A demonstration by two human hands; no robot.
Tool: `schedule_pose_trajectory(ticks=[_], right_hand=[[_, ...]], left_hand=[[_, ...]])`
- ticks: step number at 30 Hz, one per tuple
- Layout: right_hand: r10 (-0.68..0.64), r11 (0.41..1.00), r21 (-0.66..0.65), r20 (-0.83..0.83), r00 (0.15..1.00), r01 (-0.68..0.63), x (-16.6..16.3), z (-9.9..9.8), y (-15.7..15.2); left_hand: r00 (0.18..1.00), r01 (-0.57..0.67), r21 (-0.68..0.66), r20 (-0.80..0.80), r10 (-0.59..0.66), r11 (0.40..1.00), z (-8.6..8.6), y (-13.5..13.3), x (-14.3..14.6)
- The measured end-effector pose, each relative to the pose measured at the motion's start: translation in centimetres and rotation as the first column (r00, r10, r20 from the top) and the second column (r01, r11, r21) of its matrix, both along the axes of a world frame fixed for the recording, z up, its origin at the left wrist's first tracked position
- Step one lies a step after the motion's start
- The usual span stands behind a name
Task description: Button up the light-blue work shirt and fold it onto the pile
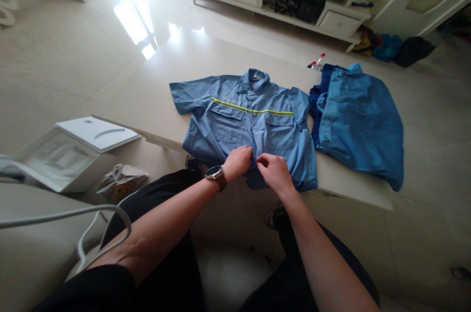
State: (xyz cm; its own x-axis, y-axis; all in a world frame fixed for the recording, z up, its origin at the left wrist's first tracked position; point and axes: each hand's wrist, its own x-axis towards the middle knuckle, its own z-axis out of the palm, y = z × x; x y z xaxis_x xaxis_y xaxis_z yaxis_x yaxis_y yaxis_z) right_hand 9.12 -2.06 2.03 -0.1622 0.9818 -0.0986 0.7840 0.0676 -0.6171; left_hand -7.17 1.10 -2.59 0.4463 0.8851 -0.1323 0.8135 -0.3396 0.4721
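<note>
A blue short-sleeved work shirt [230, 123] with a yellow-green stripe across the chest lies front up, collar pointing away from me. Its lower part hangs over the table's near edge. My left hand [238, 161], with a watch [214, 172] on the wrist, is closed on the front placket near the hem. Just to the right, my right hand [274, 169] has its fingers pinched together at the placket's other side. The fingertips of both hands nearly meet; any button between them is too small to make out.
More blue garments [362, 120] lie in a pile on the table [147, 101] at the right, with small red-capped bottles [319, 61] behind. A white box [81, 150] and a plastic bag [122, 182] are at the left. A grey cable [66, 216] crosses the lower left.
</note>
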Motion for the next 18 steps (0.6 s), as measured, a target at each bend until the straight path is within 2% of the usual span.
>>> schedule_pose_trajectory(ticks=[5,10,18], right_hand=[[-0.088,0.996,0.019,-0.059,0.994,0.09,0.1,0.1,-0.1],[-0.156,0.988,-0.025,-0.186,0.97,0.154,0.3,0.0,0.2],[-0.225,0.974,-0.101,-0.331,0.917,0.202,-0.3,-0.2,0.7]], left_hand=[[1.0,0.012,-0.032,-0.001,-0.012,0.999,0.5,-0.1,0.0],[0.986,-0.034,0.014,0.167,0.031,0.999,2.1,0.5,-0.3],[0.956,-0.091,-0.018,0.28,0.093,0.996,3.2,0.7,-0.6]])
